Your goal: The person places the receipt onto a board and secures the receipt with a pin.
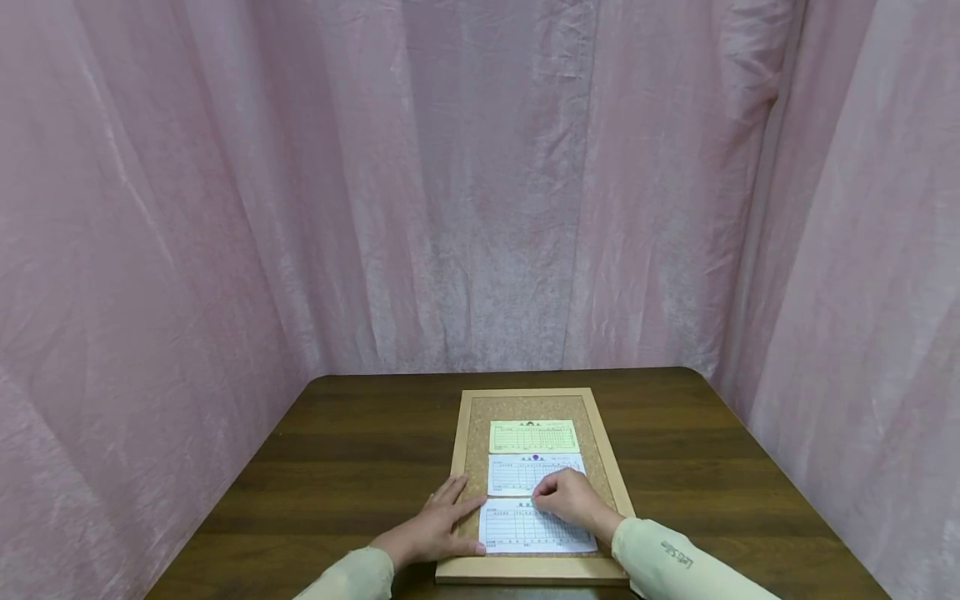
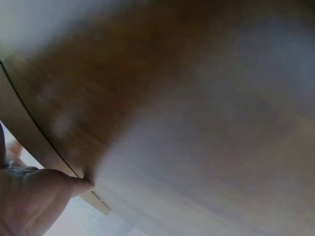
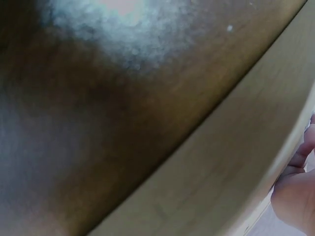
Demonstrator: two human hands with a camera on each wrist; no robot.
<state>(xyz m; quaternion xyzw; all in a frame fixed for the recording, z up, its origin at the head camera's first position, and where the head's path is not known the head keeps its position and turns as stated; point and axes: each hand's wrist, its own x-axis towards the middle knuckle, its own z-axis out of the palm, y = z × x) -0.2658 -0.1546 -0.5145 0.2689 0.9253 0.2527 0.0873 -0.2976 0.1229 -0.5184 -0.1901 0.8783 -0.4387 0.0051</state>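
Note:
A cork board (image 1: 480, 408) in a pale wooden frame lies on the table. Three printed slips run down it: a yellow-green slip (image 1: 517, 437) with a dark push pin (image 1: 530, 423) at its top, a white slip (image 1: 510, 477) with a purple push pin (image 1: 536, 457), and a lower white slip (image 1: 525, 533). At the top edge of the lower slip, my right hand (image 1: 573, 500) pinches a small green push pin, mostly hidden by the fingertips. My left hand (image 1: 442, 525) rests with spread fingers on the board's left frame, fingertips at the lower slip's left edge.
The dark wooden table (image 1: 360, 450) extends on both sides of the board. Pink curtains (image 1: 487, 208) hang behind it and at the left and right. In the right wrist view, the board's frame (image 3: 221, 147) runs diagonally beside the fingers.

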